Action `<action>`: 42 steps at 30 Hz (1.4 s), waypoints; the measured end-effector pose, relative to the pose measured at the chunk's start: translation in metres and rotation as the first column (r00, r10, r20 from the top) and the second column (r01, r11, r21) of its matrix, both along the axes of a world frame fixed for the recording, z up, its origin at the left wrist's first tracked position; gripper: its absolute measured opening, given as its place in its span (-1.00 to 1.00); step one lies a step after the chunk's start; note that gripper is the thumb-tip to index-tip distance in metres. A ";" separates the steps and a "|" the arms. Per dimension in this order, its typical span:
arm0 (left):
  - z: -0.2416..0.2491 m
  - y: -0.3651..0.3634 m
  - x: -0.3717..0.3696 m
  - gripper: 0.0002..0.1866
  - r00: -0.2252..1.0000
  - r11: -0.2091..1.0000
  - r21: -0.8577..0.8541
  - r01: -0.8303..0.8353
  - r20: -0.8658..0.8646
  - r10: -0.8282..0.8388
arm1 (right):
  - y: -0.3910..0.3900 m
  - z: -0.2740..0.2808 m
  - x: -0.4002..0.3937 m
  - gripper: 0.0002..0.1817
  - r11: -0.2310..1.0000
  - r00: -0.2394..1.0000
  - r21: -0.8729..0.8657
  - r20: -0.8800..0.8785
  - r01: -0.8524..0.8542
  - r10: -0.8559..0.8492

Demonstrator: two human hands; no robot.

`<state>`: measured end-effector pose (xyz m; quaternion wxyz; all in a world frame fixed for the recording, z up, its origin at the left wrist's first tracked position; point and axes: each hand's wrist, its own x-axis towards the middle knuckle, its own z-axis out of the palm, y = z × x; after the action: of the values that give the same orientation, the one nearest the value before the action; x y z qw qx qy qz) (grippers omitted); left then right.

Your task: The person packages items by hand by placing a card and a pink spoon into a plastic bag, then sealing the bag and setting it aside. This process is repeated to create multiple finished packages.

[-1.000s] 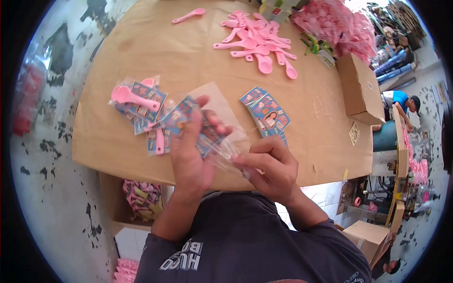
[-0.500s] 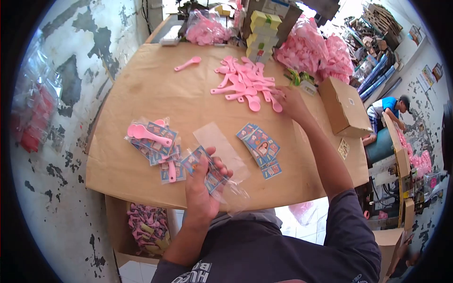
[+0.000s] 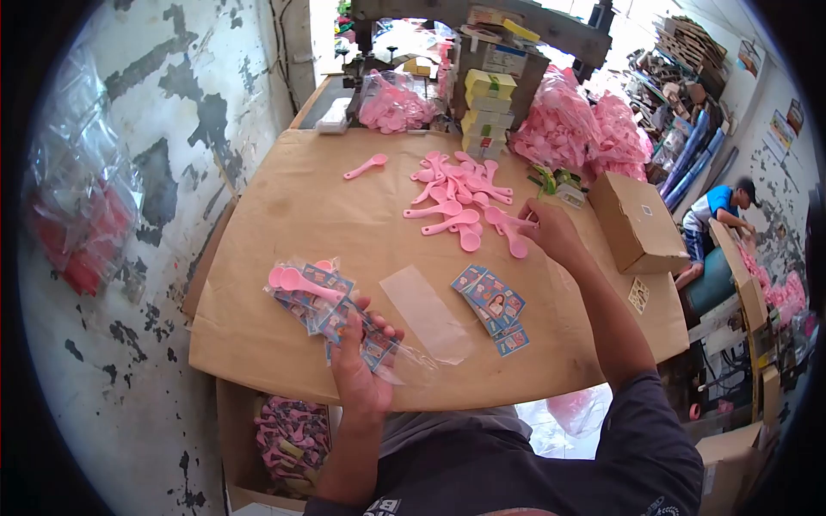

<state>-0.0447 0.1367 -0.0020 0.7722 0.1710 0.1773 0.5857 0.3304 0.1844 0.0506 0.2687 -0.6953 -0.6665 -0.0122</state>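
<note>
My left hand point(image 3: 363, 357) holds a clear bag with a blue printed card point(image 3: 379, 346) inside, near the table's front edge. Just beyond it, packed bags with pink spoons point(image 3: 305, 282) and cards lie in a stack. My right hand point(image 3: 551, 230) has its fingertips closed on the handle of a pink spoon point(image 3: 516, 241) at the right side of a pile of pink spoons point(image 3: 456, 185). Between my hands are clear empty bags point(image 3: 423, 314) and a fanned stack of blue cards point(image 3: 495, 303). One spoon point(image 3: 368, 166) lies apart, left of the pile.
A cardboard box point(image 3: 635, 225) stands at the table's right edge. Bags of pink spoons point(image 3: 559, 120) and stacked yellow-and-white blocks point(image 3: 488, 107) line the back. Below the table is an open box of packed spoons point(image 3: 292, 439). Another person point(image 3: 718, 215) works at the far right.
The view has tilted up, so the table appears lower. My right hand now draws a spoon slightly out of the pile. My left hand, with the bagged card, is closer to the packed stack.
</note>
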 end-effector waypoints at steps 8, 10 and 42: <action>-0.010 0.010 0.009 -0.59 0.996 0.997 0.023 -0.076 0.050 0.075 | -0.112 0.015 -0.063 -0.77 0.998 0.775 -0.063 -0.629 0.024 -0.059; -0.011 0.015 0.013 -0.58 0.996 0.997 0.035 -0.073 0.045 0.072 | -0.133 0.001 -0.078 -0.80 0.999 0.654 -0.007 -0.756 -0.043 0.023; 0.045 -0.016 0.072 -0.52 0.990 0.907 0.402 -0.127 -0.010 0.144 | -0.222 -0.022 -0.120 -0.75 0.991 0.341 0.048 -0.936 -0.128 0.089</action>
<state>0.0275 0.1209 0.0435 0.6745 0.3244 0.0803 0.6583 0.2100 -0.0373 0.0290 0.5889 -0.5366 -0.4388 0.4156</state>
